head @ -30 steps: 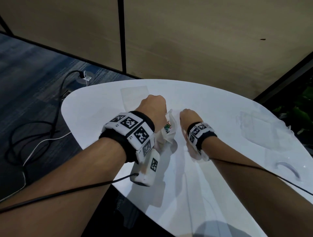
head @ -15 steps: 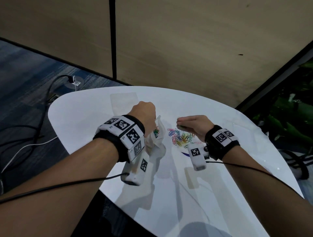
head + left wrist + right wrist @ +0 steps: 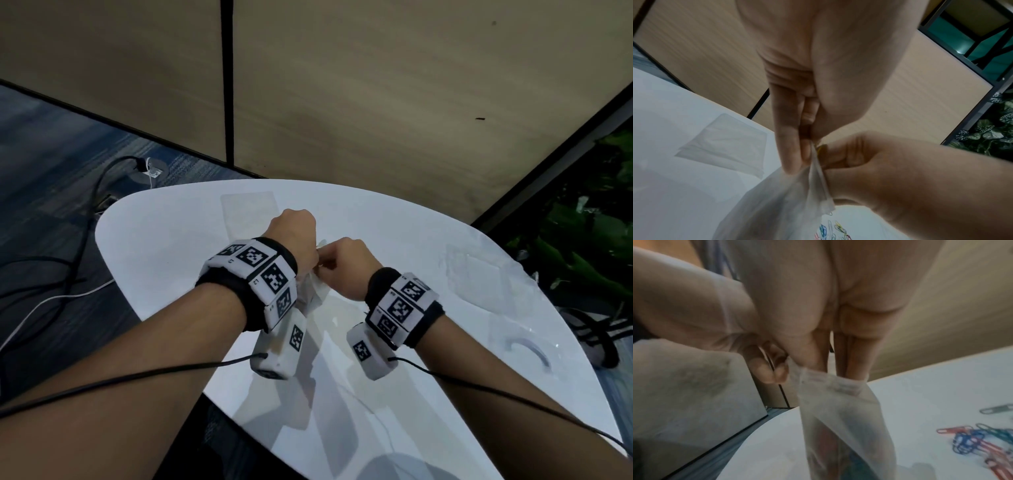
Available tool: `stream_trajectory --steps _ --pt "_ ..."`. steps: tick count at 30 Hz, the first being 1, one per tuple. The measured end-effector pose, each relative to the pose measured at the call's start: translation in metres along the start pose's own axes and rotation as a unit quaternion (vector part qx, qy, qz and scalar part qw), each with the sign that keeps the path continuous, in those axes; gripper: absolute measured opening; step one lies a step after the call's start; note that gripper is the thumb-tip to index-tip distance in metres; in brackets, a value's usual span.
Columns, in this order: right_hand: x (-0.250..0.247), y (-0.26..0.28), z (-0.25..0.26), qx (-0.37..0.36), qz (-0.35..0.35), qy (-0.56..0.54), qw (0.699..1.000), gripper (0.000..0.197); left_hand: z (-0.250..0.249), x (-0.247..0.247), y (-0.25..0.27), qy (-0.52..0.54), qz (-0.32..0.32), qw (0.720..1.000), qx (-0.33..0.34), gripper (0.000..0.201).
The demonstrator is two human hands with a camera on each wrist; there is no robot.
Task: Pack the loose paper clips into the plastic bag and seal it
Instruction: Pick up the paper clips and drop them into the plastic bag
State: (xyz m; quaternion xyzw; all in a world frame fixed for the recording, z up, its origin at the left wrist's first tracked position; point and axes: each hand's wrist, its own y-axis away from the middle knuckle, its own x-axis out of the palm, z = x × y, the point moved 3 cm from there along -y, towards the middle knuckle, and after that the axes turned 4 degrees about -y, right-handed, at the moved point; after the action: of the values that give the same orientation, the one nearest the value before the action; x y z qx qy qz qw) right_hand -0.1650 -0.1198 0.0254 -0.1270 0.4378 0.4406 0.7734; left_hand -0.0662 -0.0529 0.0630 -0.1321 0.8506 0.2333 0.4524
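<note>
Head view: a white rounded table is seen from above, and over its middle the two hands are brought together at the mouth of a small clear plastic bag, which hangs upright below them. A spare flat bag lies on the table farther back. The left hand is closed in a pinch on one lip of the bag's mouth. The fingers of the right hand are bunched and pushed down into the opening, with something yellowish held at their tips, probably a clip. A loose heap of coloured paper clips is left on the table just beside the bag, and a few coloured shapes are made out through the plastic. The filling step is judged to be in hand, with sealing not yet reached. For the next move, the clips would have to be released inside, the right hand drawn out without the lip being dragged shut, and the remaining heap gathered.
</note>
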Motion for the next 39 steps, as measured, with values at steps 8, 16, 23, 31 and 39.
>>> stream_trajectory --steps 8,16,23,31,39 --pt "-0.024 -0.01 -0.038 0.076 -0.077 -0.269 0.957 0.039 0.011 -0.007 0.0 0.004 0.003 1.0 -0.007 0.026" --pt "0.019 -0.031 -0.114 0.138 0.075 0.152 0.976 0.049 0.023 -0.013 0.002 -0.002 0.007 1.0 -0.009 0.025" --pt "0.052 -0.016 -0.108 0.004 0.028 0.318 0.948 0.016 0.017 -0.011 0.003 -0.024 0.01 1.0 -0.001 0.033" --pt "0.002 -0.007 -0.14 0.22 -0.128 -0.024 0.967 0.013 0.01 -0.012 0.005 -0.023 0.009 1.0 -0.006 0.033" --pt "-0.037 0.013 -0.077 0.175 -0.145 -0.577 0.784 0.022 -0.008 -0.001 0.002 0.001 0.012 1.0 -0.016 0.029"
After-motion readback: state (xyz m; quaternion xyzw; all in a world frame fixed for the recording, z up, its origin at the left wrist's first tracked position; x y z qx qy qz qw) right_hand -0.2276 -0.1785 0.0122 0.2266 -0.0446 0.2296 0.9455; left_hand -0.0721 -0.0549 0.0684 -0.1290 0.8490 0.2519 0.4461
